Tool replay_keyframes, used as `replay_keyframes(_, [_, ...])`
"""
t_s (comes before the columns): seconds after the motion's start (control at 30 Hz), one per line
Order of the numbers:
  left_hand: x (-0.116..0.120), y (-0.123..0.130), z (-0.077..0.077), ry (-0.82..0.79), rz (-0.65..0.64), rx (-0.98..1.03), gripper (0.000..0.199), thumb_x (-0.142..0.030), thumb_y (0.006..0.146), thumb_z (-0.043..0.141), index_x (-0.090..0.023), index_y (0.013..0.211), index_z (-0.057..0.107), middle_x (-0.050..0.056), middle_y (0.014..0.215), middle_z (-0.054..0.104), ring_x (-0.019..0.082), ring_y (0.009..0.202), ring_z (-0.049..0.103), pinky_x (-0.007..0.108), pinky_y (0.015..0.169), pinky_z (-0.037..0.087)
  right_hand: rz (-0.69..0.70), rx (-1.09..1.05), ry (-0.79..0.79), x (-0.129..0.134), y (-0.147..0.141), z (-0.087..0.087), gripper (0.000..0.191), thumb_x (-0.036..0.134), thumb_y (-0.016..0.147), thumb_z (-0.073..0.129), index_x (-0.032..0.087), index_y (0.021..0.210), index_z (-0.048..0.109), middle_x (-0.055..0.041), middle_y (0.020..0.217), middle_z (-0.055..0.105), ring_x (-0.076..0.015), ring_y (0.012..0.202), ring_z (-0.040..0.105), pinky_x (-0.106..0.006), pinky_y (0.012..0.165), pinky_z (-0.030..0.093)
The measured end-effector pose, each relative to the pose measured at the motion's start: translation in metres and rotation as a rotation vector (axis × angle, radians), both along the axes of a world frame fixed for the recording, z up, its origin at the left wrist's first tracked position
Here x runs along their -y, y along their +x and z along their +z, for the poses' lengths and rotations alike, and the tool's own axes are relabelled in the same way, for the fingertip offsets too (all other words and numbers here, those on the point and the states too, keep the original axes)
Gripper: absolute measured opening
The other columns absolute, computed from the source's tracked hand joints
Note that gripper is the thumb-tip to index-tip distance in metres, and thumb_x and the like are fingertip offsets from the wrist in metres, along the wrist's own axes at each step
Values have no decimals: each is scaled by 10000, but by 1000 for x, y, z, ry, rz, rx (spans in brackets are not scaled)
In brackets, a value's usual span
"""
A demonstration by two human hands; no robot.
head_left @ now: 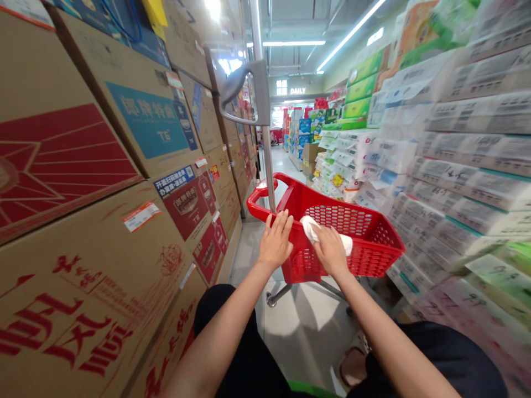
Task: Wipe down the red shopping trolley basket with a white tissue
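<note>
A red plastic shopping cart [375, 243] with a perforated basket stands just in front of me. Over its near rim lies my left hand [275, 237], fingers stretched out and resting on the red edge, with nothing held. To the right, my right hand [331, 250] is closed over a white cloth [347, 243], pressed against the near side of the basket. Parts of the cloth stick out on both sides of the fingers. A metal pole [265, 149] with a grey loop handle [260, 91] rises from the cart's left end.
Stacked cardboard cartons [95, 265] line the left side closely. On the right, packs of tissue paper [468, 143] are piled high. Tiled floor [286, 163] runs down the aisle beyond the cart. A caster wheel [271, 299] shows below the basket, near my knees.
</note>
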State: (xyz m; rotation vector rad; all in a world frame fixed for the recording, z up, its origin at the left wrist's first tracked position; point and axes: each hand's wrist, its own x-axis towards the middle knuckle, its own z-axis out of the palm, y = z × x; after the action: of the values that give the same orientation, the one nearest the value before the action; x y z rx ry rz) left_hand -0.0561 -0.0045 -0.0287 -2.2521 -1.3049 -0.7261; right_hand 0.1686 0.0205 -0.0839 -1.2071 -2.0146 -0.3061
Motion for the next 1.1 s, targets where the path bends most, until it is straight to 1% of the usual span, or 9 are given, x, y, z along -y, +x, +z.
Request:
replay_keyframes(0.1, [4,6,1,-4,35,2,852,-181,818,605,-143,1603,277,138,1695,245,276,1587,182,550,1311,55,-106,23,28,9,41,-14,541,199,956,411,226,1490,495,-98,1408,619,-252,1319,520,-517,1224,274])
replay_keyframes(0.2, [7,15,1,2,34,3,895,-201,813,633,-168,1622,250,128,1700,234,283,1587,178,534,1314,69,-197,12,37,16,51,-18,543,210,958,414,218,1495,494,-121,1411,608,-275,1348,490,-552,1220,265])
replay_keyframes(0.3, [8,21,1,10,12,-8,917,-212,809,648,-161,1627,238,131,1701,229,291,1586,179,512,1315,96,-208,-16,24,18,22,-9,574,210,966,393,226,1537,443,-124,1435,585,-291,1376,456,-581,1214,250])
replay_keyframes(0.43, [7,25,0,18,-13,-39,871,-227,856,619,-161,1631,228,141,1697,238,288,1581,203,512,1313,107,-57,7,-13,17,-37,9,669,207,967,390,223,1625,269,-105,1578,458,-290,1473,342,-577,1237,212])
replay_keyframes(0.53, [7,24,2,16,-5,-64,866,-221,870,619,-202,1638,219,146,1698,233,299,1577,213,534,1307,110,-27,37,-3,18,-51,15,701,188,960,400,206,1638,224,-103,1630,394,-298,1522,262,-596,1247,183])
replay_keyframes(0.7, [5,17,4,-4,21,-89,970,-168,781,707,-293,1627,249,130,1713,187,343,1591,131,637,1281,65,-140,149,27,27,19,4,741,172,936,461,353,1624,254,-46,1635,400,-351,1447,364,-729,1199,137])
replay_keyframes(0.9, [-3,13,3,3,59,-25,804,-149,776,705,-244,1531,445,171,1702,197,381,1585,124,673,1267,67,-329,210,-3,33,124,-16,617,254,959,460,318,1569,395,-100,1374,626,-338,1236,509,-655,1165,279])
replay_keyframes(1.0, [-4,29,1,-6,103,25,727,-198,778,714,-153,1473,505,215,1681,235,416,1580,106,660,1274,86,-376,196,-28,34,125,-20,557,264,960,455,281,1516,480,-121,1319,641,-342,1207,508,-635,1142,315])
replay_keyframes(1.1, [-2,60,-9,-54,37,-43,698,-257,838,658,-90,1489,469,214,1656,306,366,1584,142,602,1297,69,-408,158,-8,38,100,-21,531,268,962,462,272,1489,515,-123,1311,645,-352,1210,500,-663,1148,282])
